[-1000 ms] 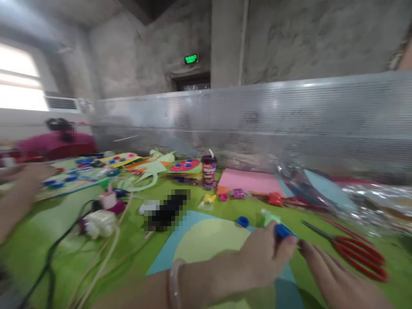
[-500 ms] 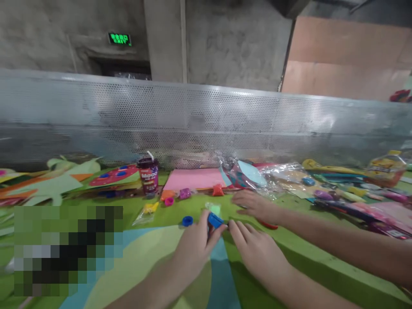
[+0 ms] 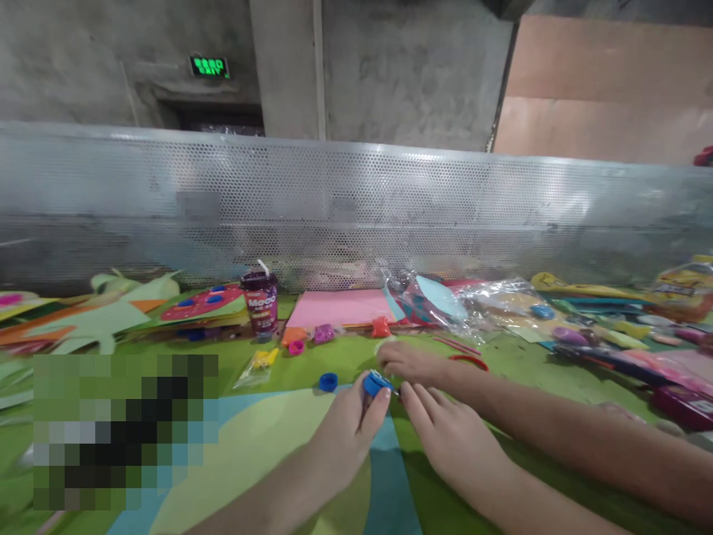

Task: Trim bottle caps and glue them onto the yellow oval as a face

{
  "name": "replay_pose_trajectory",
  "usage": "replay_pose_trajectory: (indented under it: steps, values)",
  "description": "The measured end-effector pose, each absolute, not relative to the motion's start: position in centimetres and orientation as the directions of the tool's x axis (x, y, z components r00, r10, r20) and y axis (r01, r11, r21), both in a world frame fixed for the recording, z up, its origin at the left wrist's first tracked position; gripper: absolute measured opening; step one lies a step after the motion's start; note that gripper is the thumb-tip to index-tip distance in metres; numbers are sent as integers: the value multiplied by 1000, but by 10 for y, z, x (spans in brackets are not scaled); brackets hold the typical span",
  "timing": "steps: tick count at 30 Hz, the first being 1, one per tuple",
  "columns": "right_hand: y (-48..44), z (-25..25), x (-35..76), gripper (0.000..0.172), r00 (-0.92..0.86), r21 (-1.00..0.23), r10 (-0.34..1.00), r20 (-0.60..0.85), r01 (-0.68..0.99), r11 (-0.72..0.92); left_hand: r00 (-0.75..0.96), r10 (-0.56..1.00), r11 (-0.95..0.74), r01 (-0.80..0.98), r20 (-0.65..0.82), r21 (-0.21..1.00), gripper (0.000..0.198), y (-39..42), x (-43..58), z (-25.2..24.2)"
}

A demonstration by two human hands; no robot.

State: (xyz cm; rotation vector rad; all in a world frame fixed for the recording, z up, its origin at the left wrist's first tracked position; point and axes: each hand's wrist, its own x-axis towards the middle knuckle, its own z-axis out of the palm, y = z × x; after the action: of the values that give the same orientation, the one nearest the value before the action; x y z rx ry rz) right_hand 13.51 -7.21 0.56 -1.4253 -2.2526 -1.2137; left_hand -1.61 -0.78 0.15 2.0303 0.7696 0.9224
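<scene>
My left hand (image 3: 345,438) pinches a small blue cap (image 3: 374,383) between thumb and fingertips, just above a blue paper sheet (image 3: 390,490) with a pale green cut-out (image 3: 250,461) on it. To its right, my right hand (image 3: 445,438) lies flat with its fingers stretched out, the tips close to the cap. Another person's hand (image 3: 409,362) reaches in from the right and rests on the green table (image 3: 345,353) just behind the cap. A second blue cap (image 3: 328,382) lies loose to the left.
A dark drink cup (image 3: 259,301), pink paper (image 3: 339,307) and small coloured pieces lie further back. Red scissors (image 3: 468,360) sit behind the other person's hand. Plastic bags of craft supplies (image 3: 490,301) fill the right. A perforated metal barrier (image 3: 356,200) closes off the far edge.
The view swung right and steadied. The other person's hand slid left, closer to the blue cap, covering a pale green piece and exposing the red scissors. My hands stayed about the cap.
</scene>
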Motion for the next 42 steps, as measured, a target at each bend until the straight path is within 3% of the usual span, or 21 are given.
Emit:
replay_pose_trajectory:
  steps: [5,12,14,23,28,31,42]
  values:
    - [-73,5,136,45,-484,519,686,543,836,179,606,725,-552,228,327,802,28,-4,-18,1]
    - [-68,4,136,45,-437,515,741,509,845,145,539,786,-598,540,302,593,28,-3,-19,10]
    - [-69,4,136,45,-443,517,739,509,843,149,547,783,-605,556,297,570,27,-5,-18,11]
    - [-70,2,135,45,-483,516,689,541,837,181,596,728,-586,285,338,759,27,-4,-21,0]
    - [-71,5,136,43,-525,529,636,566,823,208,604,774,-249,14,190,968,30,-8,-18,0]
    - [-71,7,137,43,-534,532,621,574,820,212,624,771,-139,-36,131,990,33,-10,-15,2]
    - [-69,5,138,39,-536,502,610,583,828,249,651,743,-192,-13,154,981,33,-8,-16,-2]
